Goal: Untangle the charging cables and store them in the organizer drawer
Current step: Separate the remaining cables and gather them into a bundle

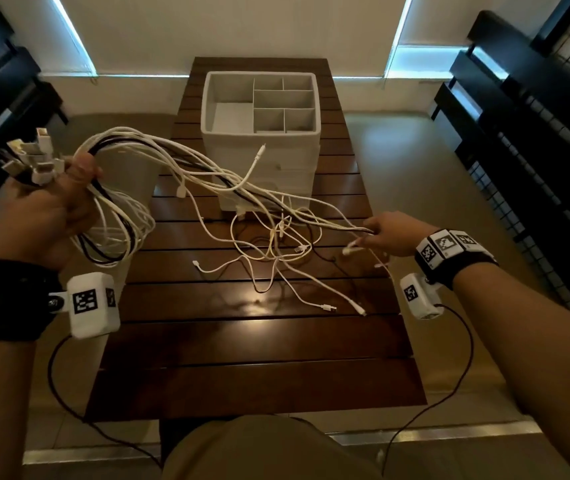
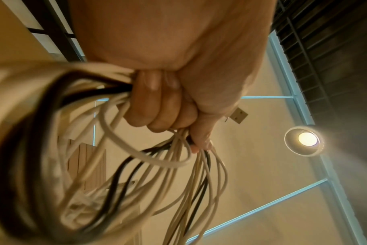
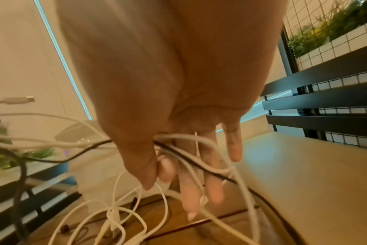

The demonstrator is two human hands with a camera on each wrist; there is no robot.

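Note:
My left hand is raised at the left and grips a looped bundle of white and black charging cables, its USB plugs fanning out above the fist. In the left wrist view the fingers curl round the bundle. The strands stretch across the table to my right hand, which pinches several cables between thumb and fingers. Loose cable ends lie tangled on the wooden table. The white organizer stands at the far end, its top compartments bare.
Dark slatted benches flank the table on both sides. A grid panel with plants stands at the right. Thin black sensor leads hang from both wrists over the near table edge.

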